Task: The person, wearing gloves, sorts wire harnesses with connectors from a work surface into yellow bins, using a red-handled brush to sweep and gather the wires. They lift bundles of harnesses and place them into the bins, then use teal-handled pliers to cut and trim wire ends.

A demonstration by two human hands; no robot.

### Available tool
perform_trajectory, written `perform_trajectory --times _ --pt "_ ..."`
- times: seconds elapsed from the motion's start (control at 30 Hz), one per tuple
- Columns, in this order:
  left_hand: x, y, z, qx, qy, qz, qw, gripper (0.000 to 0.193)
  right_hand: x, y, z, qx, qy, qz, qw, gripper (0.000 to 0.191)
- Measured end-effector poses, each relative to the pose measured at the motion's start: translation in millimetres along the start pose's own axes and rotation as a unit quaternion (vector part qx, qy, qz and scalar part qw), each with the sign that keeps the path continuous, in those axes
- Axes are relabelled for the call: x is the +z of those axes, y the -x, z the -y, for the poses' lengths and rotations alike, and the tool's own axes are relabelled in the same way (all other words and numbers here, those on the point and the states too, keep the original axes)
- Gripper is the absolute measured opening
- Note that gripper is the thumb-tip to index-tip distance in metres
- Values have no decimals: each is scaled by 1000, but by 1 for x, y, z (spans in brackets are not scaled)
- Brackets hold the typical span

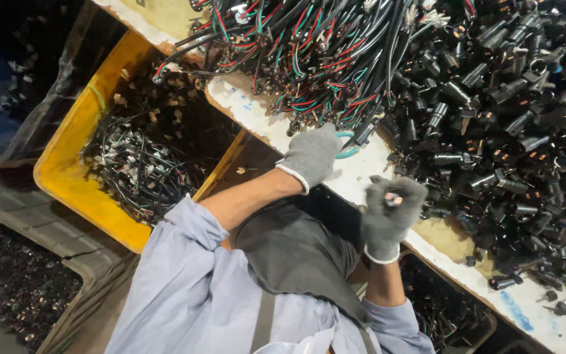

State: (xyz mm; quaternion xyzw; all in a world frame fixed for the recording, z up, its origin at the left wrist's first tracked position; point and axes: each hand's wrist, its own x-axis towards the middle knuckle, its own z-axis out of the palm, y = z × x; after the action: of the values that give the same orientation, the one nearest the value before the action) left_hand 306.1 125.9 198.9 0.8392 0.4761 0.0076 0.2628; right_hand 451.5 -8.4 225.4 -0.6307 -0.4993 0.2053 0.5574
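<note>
Grey knit gloves cover both hands, seen from above the person's own chest and pale blue sleeves. Nearest, the right hand (391,213) is raised over the table's near edge, its fingers curled shut around a small metal part (393,199) that shows between the fingertips; the part is too small to tell its long axis. Just beyond and to the left, the left hand (310,155) lies knuckles up on the white table (361,172), fingers bent over the ends of the wire bundle; whether the grip actually closes on a wire cannot be told. A teal loop (347,145) peeks out beside this hand. The wire bundle (309,59), black with red and green strands, fans away from the left hand toward the far edge, its length running away from the person. The pile of black cylinders (519,124) lies to the right of the right hand and beyond it, near its fingertips. Bare table remains only in the narrow strip between the hands. Left of the table sits a yellow bin (67,177) holding more wired pieces.
</note>
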Motion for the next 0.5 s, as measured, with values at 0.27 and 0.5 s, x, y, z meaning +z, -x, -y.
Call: perform_trajectory --times 0.27,0.5 --pt "-59 56 -3 62 528 -29 846 28 -15 5 3 -50 146 160 975 29" --pt "-37 91 -27 23 628 50 777 33 -15 -14 14 -134 94 257 953 72"
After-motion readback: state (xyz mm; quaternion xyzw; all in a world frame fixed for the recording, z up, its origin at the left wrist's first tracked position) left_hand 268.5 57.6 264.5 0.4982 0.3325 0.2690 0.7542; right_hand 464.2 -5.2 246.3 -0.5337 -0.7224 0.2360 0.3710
